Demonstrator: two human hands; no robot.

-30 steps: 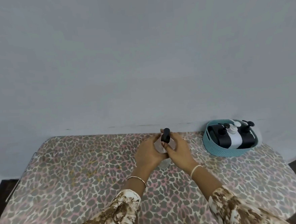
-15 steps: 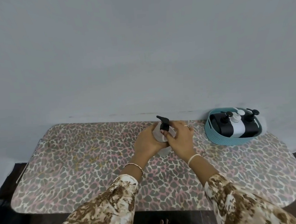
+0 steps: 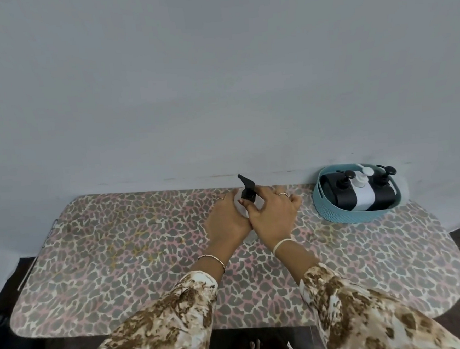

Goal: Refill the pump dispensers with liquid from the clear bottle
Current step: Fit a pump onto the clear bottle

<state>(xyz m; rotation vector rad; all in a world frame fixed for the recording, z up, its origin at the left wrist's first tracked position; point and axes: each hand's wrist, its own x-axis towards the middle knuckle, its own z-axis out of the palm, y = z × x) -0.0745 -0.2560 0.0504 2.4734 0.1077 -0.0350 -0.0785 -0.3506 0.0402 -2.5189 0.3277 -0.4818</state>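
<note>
– Grey wall (image 3: 217,80), bare, with a leopard-print worktop (image 3: 120,250) pushed up against it. Where is the bottle?

– Toward the back edge, about the middle. The clear bottle (image 3: 238,202) stands on its base, long axis roughly upright, between both hands. Its black pump head (image 3: 247,189) sticks up above the fingers, nozzle pointing left and away.

– And the hands?

– The left hand (image 3: 228,220) is wrapped round the body from the left side. The right hand (image 3: 274,215) comes in from the right, thumb and fingers closed on the collar just under the pump head. Both are grasping; neither is loose.

– So the step in hand?

– My guess is that the top is being twisted off, left hand bracing, right hand turning. Whether the collar is loose yet, I cannot tell.

– Which way are the dispensers?

– To the right, in a teal basket (image 3: 335,213) at the back corner, near the right hand but not touching it. Two black pump dispensers (image 3: 342,196) lie either side of a white one (image 3: 363,195), pump heads toward the wall.

– Then the right hand is the nearer one for fetching.

– Yes, once it lets go of the pump head. Nothing lies between it and the basket.

– Anything else about the room?

– Dark floor (image 3: 2,285) shows past the left end of the worktop.
</note>
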